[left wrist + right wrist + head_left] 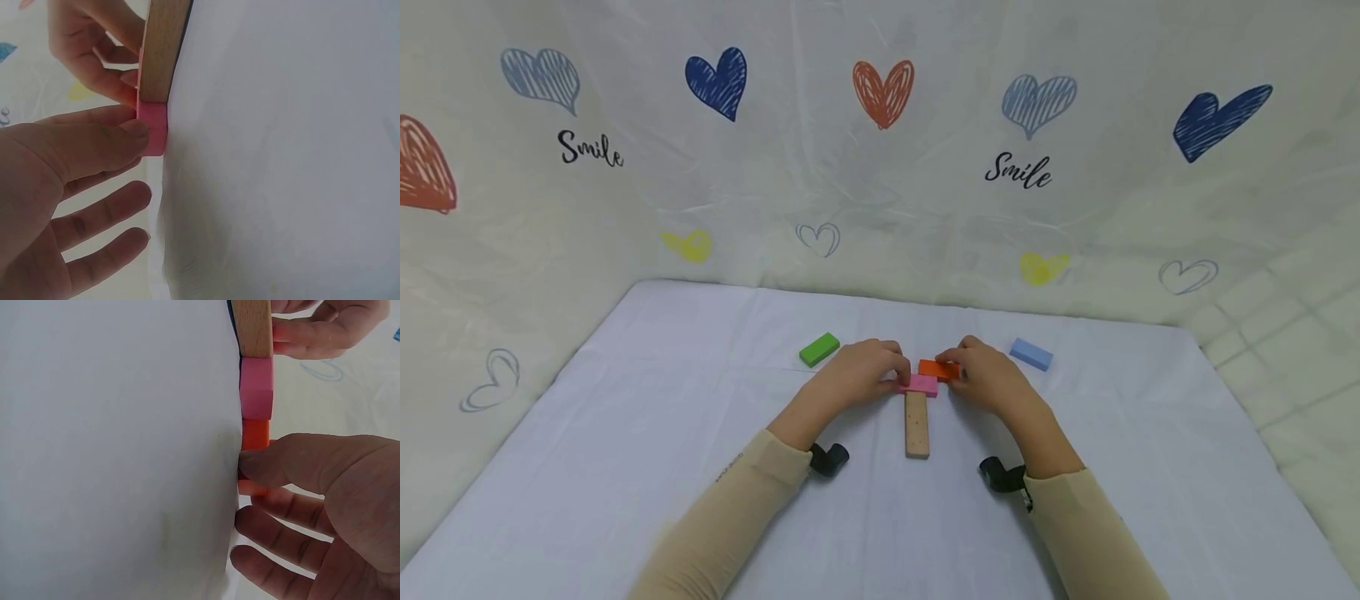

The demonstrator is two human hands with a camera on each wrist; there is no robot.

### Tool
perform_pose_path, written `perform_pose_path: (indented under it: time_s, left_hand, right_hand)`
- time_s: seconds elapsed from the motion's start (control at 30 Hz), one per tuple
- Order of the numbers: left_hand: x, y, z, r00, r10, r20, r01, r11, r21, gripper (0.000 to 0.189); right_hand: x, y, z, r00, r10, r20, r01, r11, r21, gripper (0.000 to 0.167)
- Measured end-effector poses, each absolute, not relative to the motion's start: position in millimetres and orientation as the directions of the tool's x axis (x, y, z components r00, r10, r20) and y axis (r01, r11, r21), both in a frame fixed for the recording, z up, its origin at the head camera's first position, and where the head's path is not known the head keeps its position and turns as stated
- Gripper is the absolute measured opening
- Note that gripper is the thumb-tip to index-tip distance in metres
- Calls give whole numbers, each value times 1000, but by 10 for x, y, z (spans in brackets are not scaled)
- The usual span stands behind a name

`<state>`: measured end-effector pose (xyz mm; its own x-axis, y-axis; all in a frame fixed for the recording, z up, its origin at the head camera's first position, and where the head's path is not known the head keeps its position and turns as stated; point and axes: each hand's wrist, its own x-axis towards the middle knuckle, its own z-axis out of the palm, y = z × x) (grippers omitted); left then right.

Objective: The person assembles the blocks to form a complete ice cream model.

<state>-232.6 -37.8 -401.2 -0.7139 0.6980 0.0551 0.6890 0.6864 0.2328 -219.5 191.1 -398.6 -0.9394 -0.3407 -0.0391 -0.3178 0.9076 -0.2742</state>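
Behind, cloth (925, 327) separates orange block (931, 369) from far edge (917, 303).

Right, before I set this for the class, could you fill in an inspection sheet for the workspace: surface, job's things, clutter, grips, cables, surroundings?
Surface: white cloth, lightly creased.
Job's things: wooden block lies end-on against the pink block; orange block sits just beyond, offset right. Green block lies apart on the left, blue block on the right.
Clutter: nothing seen.
Grips: left grip pinches the pink block; right grip pinches the orange block. Black wrist devices show at both cuffs.
Cables: nothing seen.
Surroundings: pale backdrop printed with hearts and "Smile".
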Motion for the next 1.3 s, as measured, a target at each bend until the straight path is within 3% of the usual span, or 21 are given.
perform_pose_path:
  time_s: [0.67,1.3]
  left_hand:
    - [-2311,-375,-3993,-723,689,54,680,695,231,12]
    - [-2311,-375,-4009,-737,673,60,666,709,232,10]
  right_hand:
    - [-2185,1872,-3976,-930,-368,-23,-349,899,-266,37]
    - [-2191,1822,-3977,-934,-355,-35,-330,897,-294,29]
